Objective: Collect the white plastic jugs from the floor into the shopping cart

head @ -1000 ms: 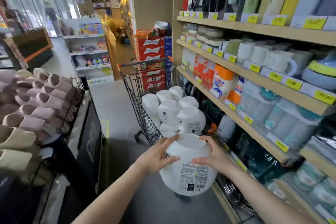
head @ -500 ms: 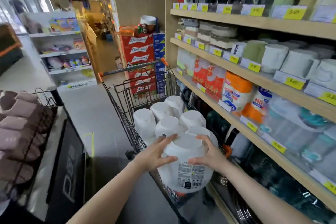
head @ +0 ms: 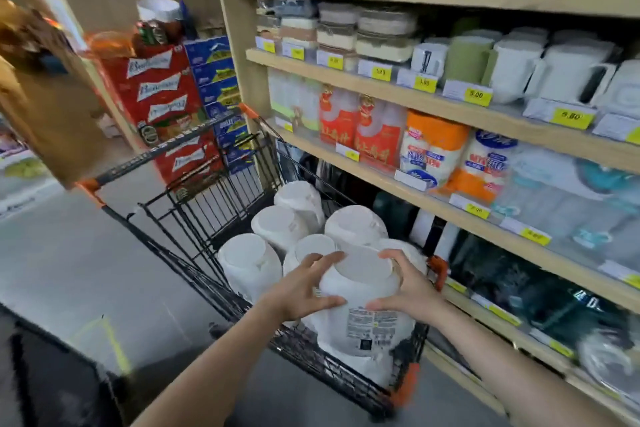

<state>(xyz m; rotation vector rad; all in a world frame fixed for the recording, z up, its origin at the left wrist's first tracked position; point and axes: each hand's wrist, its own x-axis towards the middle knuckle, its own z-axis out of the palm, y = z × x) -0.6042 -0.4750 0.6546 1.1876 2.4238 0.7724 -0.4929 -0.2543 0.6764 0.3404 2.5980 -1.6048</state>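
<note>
Both forearms are bare and extend forward from the lower edge of the view, converging toward the centre. The left hand (head: 304, 288) is set palm inward, fingers spread and slightly bent, thumb extended across the near side, gripping the left side of what it carries. The right hand (head: 408, 288) mirrors it from the opposite side, fingers curved over the upper edge, thumb pointing inward along the front. The two hands are level with each other and apart, not touching. Both wrists are roughly straight.
</note>
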